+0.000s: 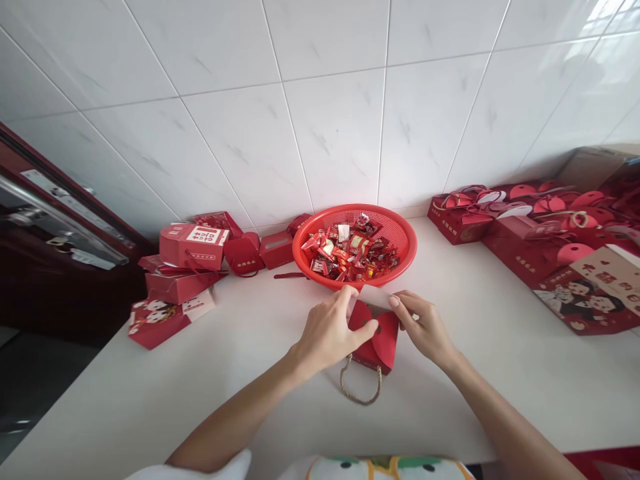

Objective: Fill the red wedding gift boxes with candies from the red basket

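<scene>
We are gripping a red gift box (383,340), left hand (327,333) lying over it, right fingertips (397,301) pinching its far corner.

We count one left hand (327,331), one right hand (424,326), one red mesh basket (395,230), one rope-handled red gift box (384,340), and one cardboard carton (595,167).

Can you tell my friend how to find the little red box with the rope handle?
Find the white counter under the tiled wall, then the red plastic basket of wrapped sweets. Just in front, between the left hand and right hand, is a small red gift box. It's the one being held, with its twine loop lying on the counter.
</scene>
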Available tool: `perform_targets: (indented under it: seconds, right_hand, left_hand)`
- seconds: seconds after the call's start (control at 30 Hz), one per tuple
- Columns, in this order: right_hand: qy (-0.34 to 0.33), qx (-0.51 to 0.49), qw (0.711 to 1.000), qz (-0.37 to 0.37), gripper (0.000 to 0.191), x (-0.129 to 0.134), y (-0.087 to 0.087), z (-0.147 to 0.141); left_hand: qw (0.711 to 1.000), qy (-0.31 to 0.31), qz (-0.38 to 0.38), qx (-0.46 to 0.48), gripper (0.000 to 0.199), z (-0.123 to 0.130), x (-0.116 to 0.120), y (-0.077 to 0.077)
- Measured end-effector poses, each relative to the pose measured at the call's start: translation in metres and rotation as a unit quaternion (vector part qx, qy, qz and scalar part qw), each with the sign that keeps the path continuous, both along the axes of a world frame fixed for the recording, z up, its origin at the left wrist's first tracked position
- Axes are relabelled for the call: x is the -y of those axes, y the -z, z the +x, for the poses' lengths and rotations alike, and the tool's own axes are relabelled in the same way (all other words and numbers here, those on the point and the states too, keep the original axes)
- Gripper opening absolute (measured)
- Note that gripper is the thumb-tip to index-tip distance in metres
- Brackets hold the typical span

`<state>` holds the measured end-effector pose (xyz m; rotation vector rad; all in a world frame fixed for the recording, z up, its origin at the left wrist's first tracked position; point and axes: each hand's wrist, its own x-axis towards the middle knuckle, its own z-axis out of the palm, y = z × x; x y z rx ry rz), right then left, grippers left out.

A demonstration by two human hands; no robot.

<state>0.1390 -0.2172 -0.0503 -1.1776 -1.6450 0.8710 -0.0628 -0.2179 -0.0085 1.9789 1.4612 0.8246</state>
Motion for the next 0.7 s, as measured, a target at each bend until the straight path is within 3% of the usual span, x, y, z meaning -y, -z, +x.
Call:
perform_targets:
  seconds: [0.1,0.23,0.37,0.43,0.53,0.6,0.7]
  right_hand:
    - [0.017,-0.03,0.998,-0.057,0.066,-0.002,0.003,0.001]
    - [0.026,-0.117,0.974,-0.192,0.068,-0.008,0.009,0.007]
    - [-0.003,-0.19,0.938,-0.288,0.052,-0.011,0.013,0.008]
    - [-0.004,-0.186,0.937,-0.296,0.047,-0.01,0.014,0.005]
    - [0.04,-0.144,0.967,-0.205,0.043,-0.008,0.014,-0.001]
    - [0.093,-0.093,0.988,-0.085,0.036,-0.005,0.012,-0.002]
    - [0.118,-0.008,0.987,0.113,0.018,-0.001,0.005,0.0]
  left_hand:
    - [0.996,0.054,-0.067,0.033,0.029,-0.01,-0.009,-0.001]
    - [0.977,0.104,-0.152,0.106,0.036,-0.029,-0.022,0.005]
    - [0.939,0.185,-0.255,0.136,0.036,-0.038,-0.023,0.015]
    - [0.935,0.194,-0.26,0.141,0.038,-0.037,-0.022,0.02]
    - [0.948,0.147,-0.238,0.152,0.046,-0.033,-0.021,0.022]
    - [0.952,0.11,-0.231,0.165,0.047,-0.031,-0.022,0.023]
    - [0.951,0.079,-0.229,0.194,0.036,-0.029,-0.024,0.025]
